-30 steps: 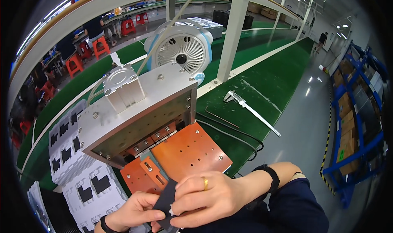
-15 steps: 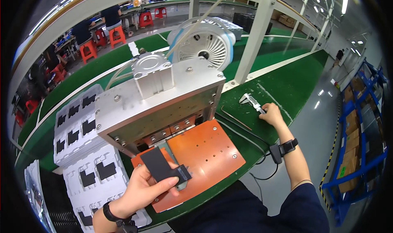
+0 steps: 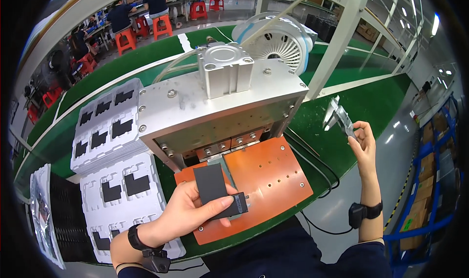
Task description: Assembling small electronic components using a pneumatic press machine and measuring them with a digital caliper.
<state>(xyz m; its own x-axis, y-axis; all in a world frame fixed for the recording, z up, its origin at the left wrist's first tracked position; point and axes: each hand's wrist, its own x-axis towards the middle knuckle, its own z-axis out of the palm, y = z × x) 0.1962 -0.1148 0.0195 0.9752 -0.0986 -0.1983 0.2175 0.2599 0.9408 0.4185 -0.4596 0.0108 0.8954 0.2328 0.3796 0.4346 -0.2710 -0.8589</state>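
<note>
My left hand [image 3: 188, 212] grips a flat black L-shaped part [image 3: 211, 182], thumb on top near a small printed patch at its end. The part is over the orange base plate [image 3: 278, 175] of a metal press [image 3: 185, 99]. A greyish-green strip [image 3: 228, 173] lies on that plate, partly hidden by the part. On the right, my right hand [image 3: 364, 143] pinches a silver vernier caliper [image 3: 339, 119] between thumb and fingers. Its jaws point away from me, above the green bench, apart from the press.
White trays [image 3: 115, 168] with black L-shaped parts sit left of the press, some stacked. A thin rod [image 3: 304, 143] and cables [image 3: 322, 168] lie right of the plate. Behind the press stands a white fan [image 3: 278, 45], near a frame post [image 3: 339, 43]. Blue shelving [image 3: 430, 180] is at far right.
My right hand has lifted the caliper off the bench, raising and tilting it. My left hand still holds the black part over the plate. The whole view has shifted.
</note>
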